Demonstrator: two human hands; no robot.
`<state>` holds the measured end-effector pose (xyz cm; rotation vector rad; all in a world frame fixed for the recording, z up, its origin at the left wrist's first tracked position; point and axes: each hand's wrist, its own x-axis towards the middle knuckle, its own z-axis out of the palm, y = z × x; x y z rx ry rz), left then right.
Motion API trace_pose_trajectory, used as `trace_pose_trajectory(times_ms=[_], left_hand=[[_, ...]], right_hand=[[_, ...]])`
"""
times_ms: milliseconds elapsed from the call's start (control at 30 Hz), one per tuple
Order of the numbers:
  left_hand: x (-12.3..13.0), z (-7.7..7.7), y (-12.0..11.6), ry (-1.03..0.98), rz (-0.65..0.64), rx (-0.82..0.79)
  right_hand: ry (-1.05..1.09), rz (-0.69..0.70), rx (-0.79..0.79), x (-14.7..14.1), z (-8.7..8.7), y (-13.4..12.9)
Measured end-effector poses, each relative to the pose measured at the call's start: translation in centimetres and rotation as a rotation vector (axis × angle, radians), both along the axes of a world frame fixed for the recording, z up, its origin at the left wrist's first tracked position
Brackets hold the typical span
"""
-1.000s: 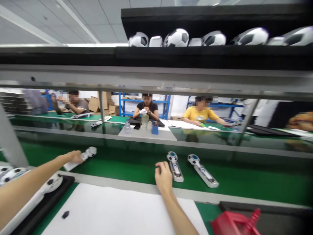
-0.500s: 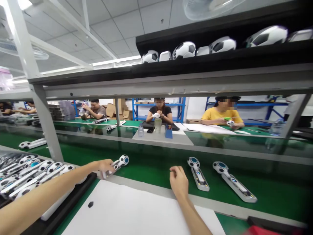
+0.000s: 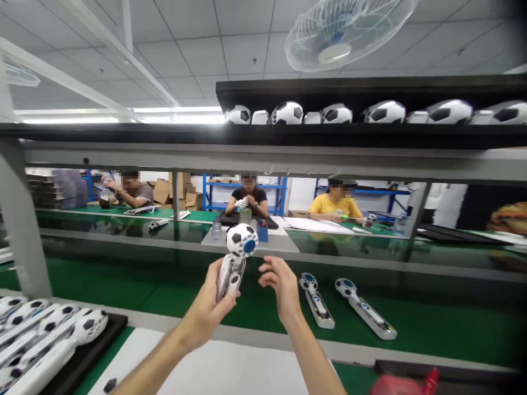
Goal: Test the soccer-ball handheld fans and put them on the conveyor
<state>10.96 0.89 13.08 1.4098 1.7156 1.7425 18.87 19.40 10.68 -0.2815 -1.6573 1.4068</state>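
Note:
My left hand (image 3: pixel 207 306) grips the white handle of a football-headed handheld device (image 3: pixel 236 252) and holds it upright above the green conveyor belt (image 3: pixel 135 280). My right hand (image 3: pixel 282 288) hovers just right of the device, fingers apart, holding nothing. Two similar devices lie face up on the belt to the right, one (image 3: pixel 316 300) nearer my right hand and one (image 3: pixel 365 308) farther right.
A black tray (image 3: pixel 86 354) at the lower left holds several football-headed devices. A white sheet (image 3: pixel 230 373) covers the bench in front. A red object (image 3: pixel 405 384) sits at the lower right. More football devices line the top shelf (image 3: pixel 370 131). Three people work across the line.
My left hand has picked the device off the belt at the left and raised it upright to the centre. My right hand has lifted from the belt edge and opened beside it.

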Motion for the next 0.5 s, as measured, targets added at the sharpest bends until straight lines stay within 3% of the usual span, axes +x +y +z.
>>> trace_pose_trajectory(times_ms=[67, 133, 233, 300, 333, 400, 467, 500], left_hand=[[0.0, -0.4, -0.4, 0.197, 0.106, -0.093], [-0.2, -0.2, -0.9, 0.388, 0.117, -0.141], [-0.3, 1.0, -2.0, 0.523, 0.059, -0.041], [0.3, 1.9, -2.7, 0.38, -0.03, -0.045], [0.7, 2.3, -3.0, 0.23, -0.135, -0.067], [1.9, 2.6, -3.1, -0.157, -0.468, -0.091], [3.0, 2.5, -2.8, -0.532, -0.841, -0.033], [3.5, 2.3, -2.5, -0.679, -0.966, 0.015]], right_hand=[[0.054, 0.164, 0.027, 1.4, 2.9, -2.3], [0.099, 0.309, 0.08, 3.0, 4.8, -4.6], [-0.03, 0.301, 0.204, 5.1, 6.4, -7.0], [-0.075, 0.239, 0.262, 5.9, 6.9, -7.7], [-0.068, 0.213, 0.262, 6.1, 7.1, -8.0], [-0.024, 0.203, 0.183, 6.3, 7.4, -8.4], [0.031, 0.244, 0.069, 6.5, 7.6, -8.9], [0.056, 0.26, 0.027, 6.6, 7.7, -9.1]])
